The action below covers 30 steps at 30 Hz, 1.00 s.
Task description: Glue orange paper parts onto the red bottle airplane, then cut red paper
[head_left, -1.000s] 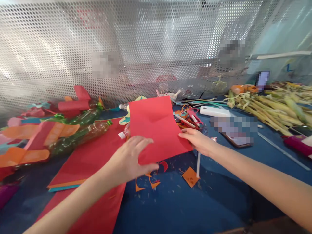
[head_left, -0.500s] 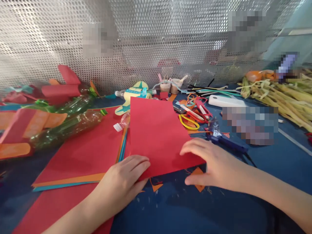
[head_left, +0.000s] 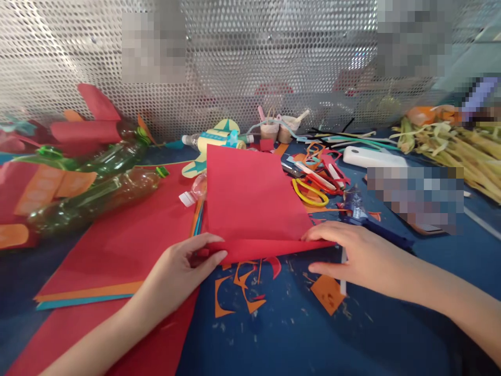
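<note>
A sheet of red paper (head_left: 250, 193) lies ahead of me, its near edge turned up into a narrow flap. My left hand (head_left: 188, 263) has the left end of this flap between thumb and fingers. At the right corner, the fingertips of my right hand (head_left: 344, 248) touch the paper, while the thumb stays apart below it. Orange paper scraps (head_left: 242, 292) lie on the table just in front of the sheet. To the left, a stack of coloured paper (head_left: 133, 240) with red on top sits partly under my left forearm.
Green plastic bottles (head_left: 102, 196) decorated with paper stand at left. Behind the sheet lies a yellow bottle craft (head_left: 217, 136) with stars. Scissors with yellow handles (head_left: 311, 193), a blue glue gun (head_left: 376, 227) and dried husks (head_left: 465, 151) are at right. A perforated metal wall (head_left: 250, 57) closes the back.
The near edge of the red sheet has been curled up and over. My left hand has moved slightly left and up, uncovering orange scraps. The right hand has shifted slightly right.
</note>
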Available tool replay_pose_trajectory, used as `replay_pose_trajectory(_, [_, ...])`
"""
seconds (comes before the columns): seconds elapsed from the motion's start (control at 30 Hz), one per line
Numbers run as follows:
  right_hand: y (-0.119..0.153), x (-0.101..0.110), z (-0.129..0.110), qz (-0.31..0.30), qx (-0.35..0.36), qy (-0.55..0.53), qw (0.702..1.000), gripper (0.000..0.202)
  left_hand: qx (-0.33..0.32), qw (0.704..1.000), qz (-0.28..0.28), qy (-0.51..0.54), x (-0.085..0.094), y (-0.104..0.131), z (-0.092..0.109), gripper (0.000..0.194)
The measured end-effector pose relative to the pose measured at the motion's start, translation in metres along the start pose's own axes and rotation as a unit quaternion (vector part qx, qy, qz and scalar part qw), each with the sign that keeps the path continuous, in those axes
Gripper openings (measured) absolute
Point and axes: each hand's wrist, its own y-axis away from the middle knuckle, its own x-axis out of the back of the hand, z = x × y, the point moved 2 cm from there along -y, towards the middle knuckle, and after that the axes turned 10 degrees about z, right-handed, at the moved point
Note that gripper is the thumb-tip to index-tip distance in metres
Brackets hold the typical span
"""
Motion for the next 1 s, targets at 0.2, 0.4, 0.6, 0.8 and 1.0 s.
replay_pose_trajectory(0.2, [-0.011,-0.002,0.006,0.038,-0.062,-0.003,0.997,0.023,0.014,1.0,0.022,-0.005,0.0,-0.001,0.002,0.036])
replay_pose_trajectory(0.4, [-0.025,-0.015,0.012,0.097,-0.06,0.051,0.992,0.016,-0.044,0.992,0.082,-0.082,0.0,0.003,0.006,0.037])
replay_pose_trajectory(0.6, [-0.019,-0.013,0.007,0.123,-0.056,0.038,0.99,0.023,-0.113,0.982,0.108,-0.108,-0.002,0.003,0.005,0.038])
replay_pose_trajectory(0.8, [-0.013,-0.009,0.007,0.107,-0.068,0.003,0.992,0.015,-0.172,0.97,0.124,-0.12,-0.003,0.002,0.008,0.027])
replay_pose_trajectory(1.0, [-0.016,-0.018,0.015,0.128,-0.071,0.015,0.989,0.017,-0.211,0.959,0.139,-0.13,-0.003,0.003,0.004,0.025])
